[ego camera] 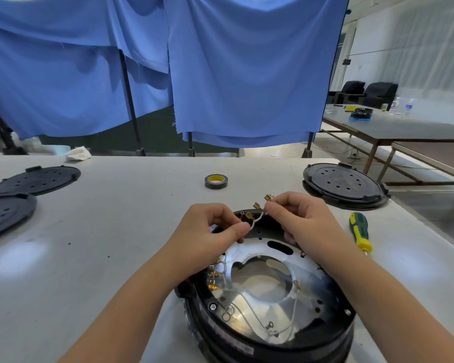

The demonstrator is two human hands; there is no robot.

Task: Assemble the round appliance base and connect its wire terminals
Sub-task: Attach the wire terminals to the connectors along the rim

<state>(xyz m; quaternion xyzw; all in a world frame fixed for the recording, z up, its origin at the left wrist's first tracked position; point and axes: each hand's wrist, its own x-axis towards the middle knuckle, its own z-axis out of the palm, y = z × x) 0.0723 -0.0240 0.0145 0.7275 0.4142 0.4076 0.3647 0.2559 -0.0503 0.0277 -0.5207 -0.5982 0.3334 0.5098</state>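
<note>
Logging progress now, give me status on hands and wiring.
Both hands pinch white wires above the base. Brass terminals unconnected. Nothing in the way.

Appliance base (270,334): glossy black plastic rim; inner plate (249,252) shiny bare metal, smooth. Wire terminals (257,205): bright brass-coloured metal. Covers (344,183): matt black plastic. Bench (129,205): matt pale surface, smooth. Screwdriver (360,231): glossy green and yellow plastic handle. Tape roll (216,181): glossy black. Curtain (233,74): matt blue cloth.
</note>
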